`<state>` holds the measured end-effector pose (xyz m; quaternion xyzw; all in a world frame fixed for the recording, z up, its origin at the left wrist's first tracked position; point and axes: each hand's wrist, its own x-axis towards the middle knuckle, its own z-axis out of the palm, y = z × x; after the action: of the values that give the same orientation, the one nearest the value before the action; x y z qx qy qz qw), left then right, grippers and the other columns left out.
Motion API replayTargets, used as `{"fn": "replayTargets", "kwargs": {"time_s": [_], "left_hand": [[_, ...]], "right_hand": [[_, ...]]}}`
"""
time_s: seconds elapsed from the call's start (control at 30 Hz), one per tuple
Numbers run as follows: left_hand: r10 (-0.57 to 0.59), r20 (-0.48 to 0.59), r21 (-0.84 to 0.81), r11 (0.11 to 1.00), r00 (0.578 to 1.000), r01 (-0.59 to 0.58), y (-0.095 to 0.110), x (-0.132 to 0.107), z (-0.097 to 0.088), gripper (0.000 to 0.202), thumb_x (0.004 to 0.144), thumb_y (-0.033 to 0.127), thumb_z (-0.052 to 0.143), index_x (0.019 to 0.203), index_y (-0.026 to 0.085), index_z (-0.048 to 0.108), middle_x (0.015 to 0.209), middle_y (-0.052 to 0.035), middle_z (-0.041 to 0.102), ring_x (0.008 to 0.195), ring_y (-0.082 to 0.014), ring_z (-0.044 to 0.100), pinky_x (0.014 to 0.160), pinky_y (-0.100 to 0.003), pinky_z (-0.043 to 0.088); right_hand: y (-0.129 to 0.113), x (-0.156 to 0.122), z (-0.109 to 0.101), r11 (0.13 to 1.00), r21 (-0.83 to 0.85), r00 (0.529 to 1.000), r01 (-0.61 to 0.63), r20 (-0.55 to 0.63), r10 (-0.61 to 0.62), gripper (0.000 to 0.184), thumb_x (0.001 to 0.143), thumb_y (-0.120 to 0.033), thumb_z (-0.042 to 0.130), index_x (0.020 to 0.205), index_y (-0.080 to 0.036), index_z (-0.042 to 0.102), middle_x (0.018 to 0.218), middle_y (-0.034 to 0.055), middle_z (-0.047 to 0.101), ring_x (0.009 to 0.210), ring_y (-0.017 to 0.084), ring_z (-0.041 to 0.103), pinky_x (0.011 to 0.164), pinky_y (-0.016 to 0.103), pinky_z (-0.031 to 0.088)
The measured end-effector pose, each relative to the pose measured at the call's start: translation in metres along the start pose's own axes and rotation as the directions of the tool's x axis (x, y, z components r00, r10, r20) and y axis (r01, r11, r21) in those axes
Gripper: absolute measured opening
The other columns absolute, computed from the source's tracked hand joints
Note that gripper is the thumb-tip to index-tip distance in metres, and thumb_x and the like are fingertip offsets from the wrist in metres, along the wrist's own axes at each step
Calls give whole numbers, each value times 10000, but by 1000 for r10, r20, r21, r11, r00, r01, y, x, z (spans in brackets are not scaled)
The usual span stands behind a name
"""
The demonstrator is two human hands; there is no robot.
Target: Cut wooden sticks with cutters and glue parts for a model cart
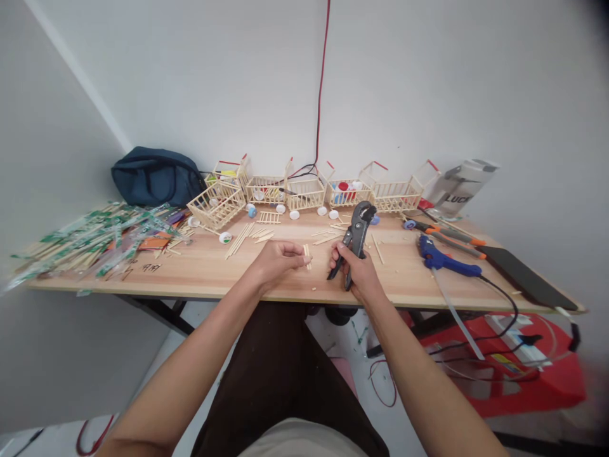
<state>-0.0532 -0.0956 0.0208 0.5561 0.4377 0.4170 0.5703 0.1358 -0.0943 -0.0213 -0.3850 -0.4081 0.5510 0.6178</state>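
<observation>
Near the front edge of the table (399, 273), my left hand (280, 259) pinches a couple of short wooden sticks (307, 256), held upright between thumb and fingers. My right hand (358, 270) is wrapped round the handles of a black pipe cutter (359, 230). Its hooked head points up and away from me, apart from the sticks. A tiny cut piece of wood (314, 289) lies on the tabletop just below the sticks. Beyond the hands are longer loose sticks (240, 241) and a small ladder-like stick frame (269, 218).
Several miniature stick shopping carts (304, 193) line the wall. Bagged sticks (95, 238) and a blue bag (157, 176) are at left. Right hold a blue glue gun (447, 261), orange-handled pliers (457, 238), a black slab (528, 276); below is a red stool (561, 381).
</observation>
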Motion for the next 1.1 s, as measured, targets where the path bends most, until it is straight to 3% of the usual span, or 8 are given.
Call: {"fn": "replayTargets", "kwargs": {"time_s": [0.2,0.37,0.53,0.7,0.87,0.97,1.1], "left_hand": [[141,66,264,952,988,-153,9,-13,7,166,611,278,720,613,120,669,558,19,582,551,-89,489,549,-204,352],[159,171,345,915,972,-211,11,-17,15,168,673,278,652,651,119,699,587,-3,627,569,-108,523,556,-206,372],[105,207,327,930,973,-170,11,-15,16,135,657,253,676,654,122,709,614,-19,664,600,-129,566,603,-223,417],[-16,302,89,996,953,-12,6,-20,7,304,718,422,702,761,122,727,737,-72,707,652,-135,607,637,-229,446],[-113,367,-86,984,923,155,-2,-30,5,422,728,506,695,901,122,734,902,-137,733,777,-160,661,706,-237,467],[-90,310,-75,990,947,119,-7,-33,13,369,725,460,711,896,134,735,873,-111,738,757,-142,654,681,-216,450],[-8,123,-27,1000,992,12,-15,-34,27,270,714,387,714,805,132,718,701,-59,707,623,-119,603,589,-206,414]], "right_hand": [[-23,-20,12,963,-270,992,-16,116,49,350,731,-491,695,818,-162,617,603,-26,555,522,115,541,511,248,445],[-43,-32,24,751,-631,973,194,221,-66,149,761,-347,646,752,-199,628,575,-29,581,549,131,539,542,249,431],[-48,-35,25,629,-740,970,238,212,-118,79,737,-291,634,728,-214,651,584,-23,592,539,133,522,500,237,398],[-42,-35,20,748,-649,988,141,142,-63,186,743,-377,655,739,-192,640,570,-14,569,529,136,516,491,243,412],[-33,-35,16,821,-563,995,94,90,-52,261,728,-434,685,720,-181,625,588,-13,574,551,131,516,522,246,424],[-25,-35,14,819,-570,997,74,58,-50,277,735,-449,679,731,-177,626,595,-9,575,563,138,524,539,255,430],[-19,-36,15,809,-582,996,83,36,-77,297,742,-473,670,758,-180,625,587,-13,570,559,144,522,543,263,429]]}}
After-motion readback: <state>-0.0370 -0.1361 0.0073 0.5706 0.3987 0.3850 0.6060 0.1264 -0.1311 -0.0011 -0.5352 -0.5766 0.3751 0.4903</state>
